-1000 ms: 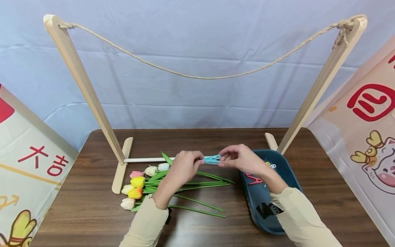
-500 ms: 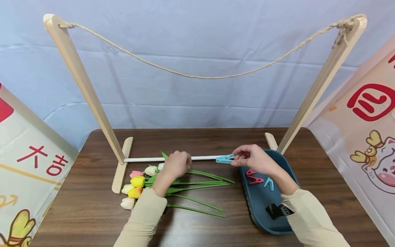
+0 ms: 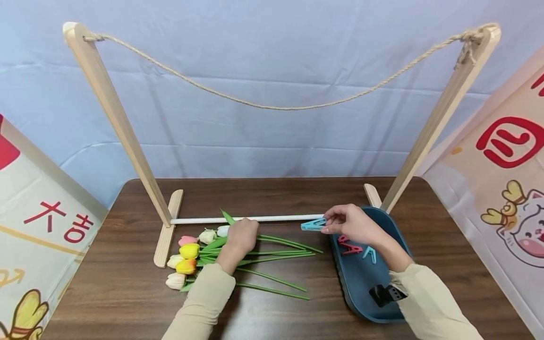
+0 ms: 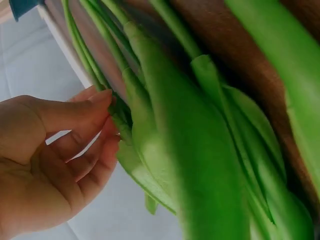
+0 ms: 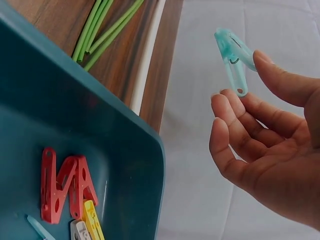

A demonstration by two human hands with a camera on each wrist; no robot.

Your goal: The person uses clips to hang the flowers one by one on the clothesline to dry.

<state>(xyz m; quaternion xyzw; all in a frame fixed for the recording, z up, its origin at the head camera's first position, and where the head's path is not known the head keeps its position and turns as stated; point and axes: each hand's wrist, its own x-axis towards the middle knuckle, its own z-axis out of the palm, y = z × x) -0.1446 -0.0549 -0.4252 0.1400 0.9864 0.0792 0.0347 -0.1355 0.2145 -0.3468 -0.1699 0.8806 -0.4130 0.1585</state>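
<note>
My right hand (image 3: pixel 353 225) pinches a light-blue clothespin (image 3: pixel 313 225) by its handles, above the far left edge of the blue tray. In the right wrist view the thumb and index fingertip press the handles of this clothespin (image 5: pixel 226 46), with its jaw end pointing away from the palm. Across the table lie several artificial tulips (image 3: pixel 189 251), their heads to the left and green stems to the right. My left hand (image 3: pixel 243 234) reaches to the farthest of them, by a white tulip head (image 3: pixel 223 231). The left wrist view has thumb and fingers pinching a green stem (image 4: pixel 121 120) beside the leaves.
A dark blue tray (image 3: pixel 349 288) at the right holds red clothespins (image 3: pixel 351 246), a blue one and others. Behind stands a wooden frame (image 3: pixel 121 118) with a sagging rope (image 3: pixel 272 108) between its posts and a white rod (image 3: pixel 284 218) low down.
The hands have drawn apart. My left hand let go of the clothespin and moved left and down to the tulips. My right hand carried the clothespin rightward to the tray's edge.
</note>
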